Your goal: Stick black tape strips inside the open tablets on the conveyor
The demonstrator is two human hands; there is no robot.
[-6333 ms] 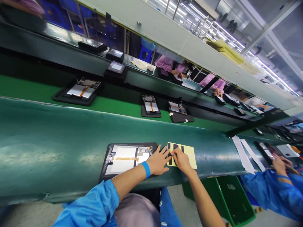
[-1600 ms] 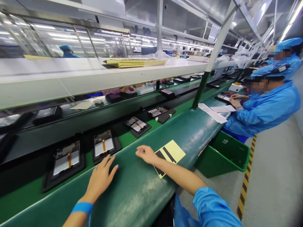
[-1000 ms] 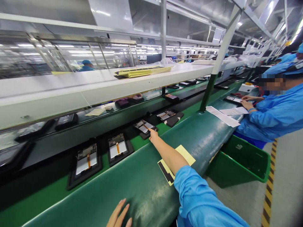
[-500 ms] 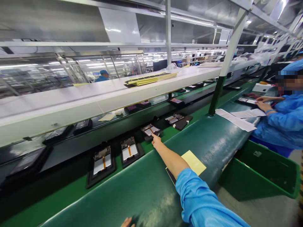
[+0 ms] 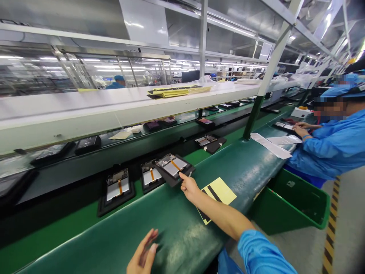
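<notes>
My right hand (image 5: 188, 186) grips the near edge of a black foam tray (image 5: 170, 180) bearing an opened tablet (image 5: 168, 167). A pale battery and an orange ribbon cable show in the tablet. Tilted, the tray sits over the bench's far edge and overlaps a second opened tablet (image 5: 147, 178). Something thin and light-coloured sticks out by my right fingers, too small to name. My left hand (image 5: 144, 253) is above the green bench at the bottom, its fingers apart and nothing in them. Under my right forearm lies a yellow sheet with black strips (image 5: 221, 190).
More opened tablets, such as one at left (image 5: 118, 186) and one further right (image 5: 205, 140), lie on the green conveyor (image 5: 71, 224). A white shelf (image 5: 94, 114) runs above it. A post (image 5: 253, 116), white papers (image 5: 269, 146), a green bin (image 5: 288, 213) and a co-worker (image 5: 327, 148) are at right.
My right hand has drawn the tablet and its tray off the conveyor towards me and to the left. My left hand has come further into view from the bottom. The view has shifted slightly.
</notes>
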